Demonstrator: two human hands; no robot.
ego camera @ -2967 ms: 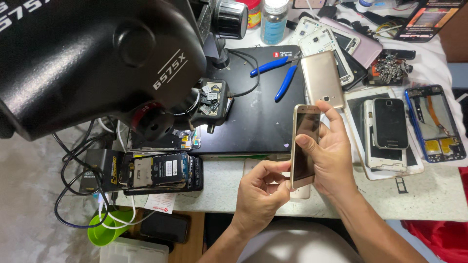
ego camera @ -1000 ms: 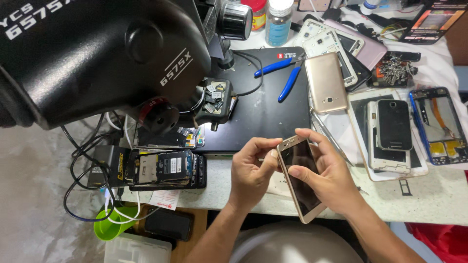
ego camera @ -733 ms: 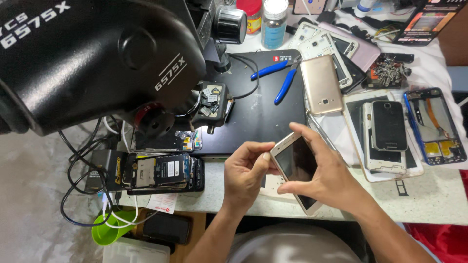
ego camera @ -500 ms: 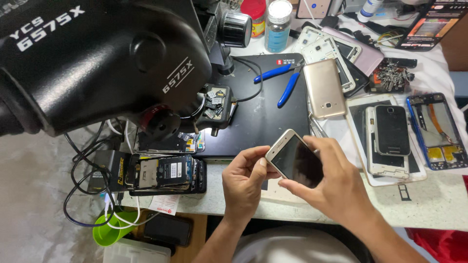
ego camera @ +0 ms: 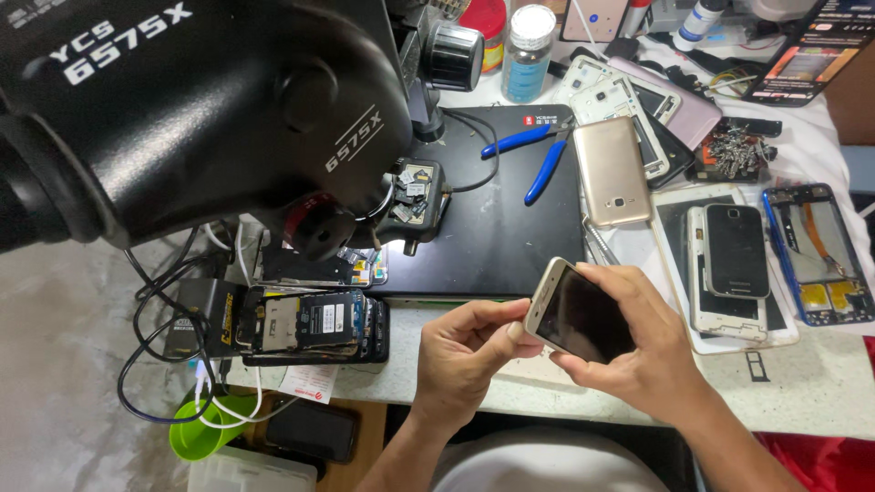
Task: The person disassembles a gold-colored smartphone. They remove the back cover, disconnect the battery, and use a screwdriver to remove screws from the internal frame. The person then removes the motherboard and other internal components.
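Fingers of the right hand are wrapped around the far end and back of a gold-edged phone, held above the near edge of the white bench. Its long axis is tilted from lower right to upper left, and its upper-left corner is pinched by the left hand. Farther off, blue-handled pliers lie on the black mat, apart from both hands.

Both the left hand and right hand grip a gold phone, screen apparently dark.
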